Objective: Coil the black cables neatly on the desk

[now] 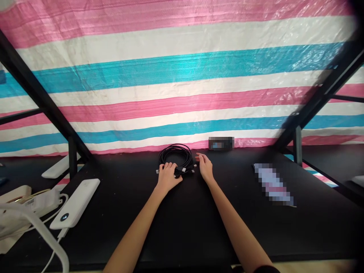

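A bundle of black cables [175, 146] lies coiled on the black table, close to its back edge. Several light-coloured plugs show at the near side of the coil. My left hand [167, 175] has its fingers curled over this near side, thumb out to the right, gripping the cables among the plugs. Just right of the coil is my right hand [205, 166], its fingers loosely bent and apart, pointing left. Nothing shows in it, and it appears not to touch the coil.
At left lies a white power bank [76, 204] with a white cable plugged in, beside a white power strip [42, 203]. A blurred dark box [221, 143] sits at the back. A blurred phone-like object [273, 184] rests at right. Black frame bars [55, 110] slant up both sides.
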Available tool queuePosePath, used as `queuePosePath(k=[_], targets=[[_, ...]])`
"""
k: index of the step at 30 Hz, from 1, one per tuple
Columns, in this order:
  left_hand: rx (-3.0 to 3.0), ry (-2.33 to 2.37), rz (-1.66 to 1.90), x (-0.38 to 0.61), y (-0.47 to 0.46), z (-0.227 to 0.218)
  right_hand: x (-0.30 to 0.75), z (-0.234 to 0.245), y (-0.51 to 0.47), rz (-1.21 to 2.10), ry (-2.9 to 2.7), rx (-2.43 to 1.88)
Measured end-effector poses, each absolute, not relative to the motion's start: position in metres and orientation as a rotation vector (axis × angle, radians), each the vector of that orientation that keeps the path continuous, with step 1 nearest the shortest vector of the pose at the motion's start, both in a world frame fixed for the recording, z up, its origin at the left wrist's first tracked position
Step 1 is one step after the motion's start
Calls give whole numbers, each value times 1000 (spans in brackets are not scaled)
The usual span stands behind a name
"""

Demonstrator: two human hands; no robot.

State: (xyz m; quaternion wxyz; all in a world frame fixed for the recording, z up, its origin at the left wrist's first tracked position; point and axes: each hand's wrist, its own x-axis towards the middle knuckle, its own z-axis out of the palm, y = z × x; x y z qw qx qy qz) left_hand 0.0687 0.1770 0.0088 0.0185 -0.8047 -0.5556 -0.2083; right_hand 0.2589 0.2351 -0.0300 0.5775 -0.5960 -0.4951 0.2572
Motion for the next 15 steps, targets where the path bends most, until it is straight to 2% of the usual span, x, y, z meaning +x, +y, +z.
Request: queuePosePath(k=[9,15], targets=[[-2587,-2019,-281,28,178,35,258,-29,233,584,-1168,-1368],[-2557,-2081,-415,31,174,41,258,-32,234,576,-1182,-1380]])
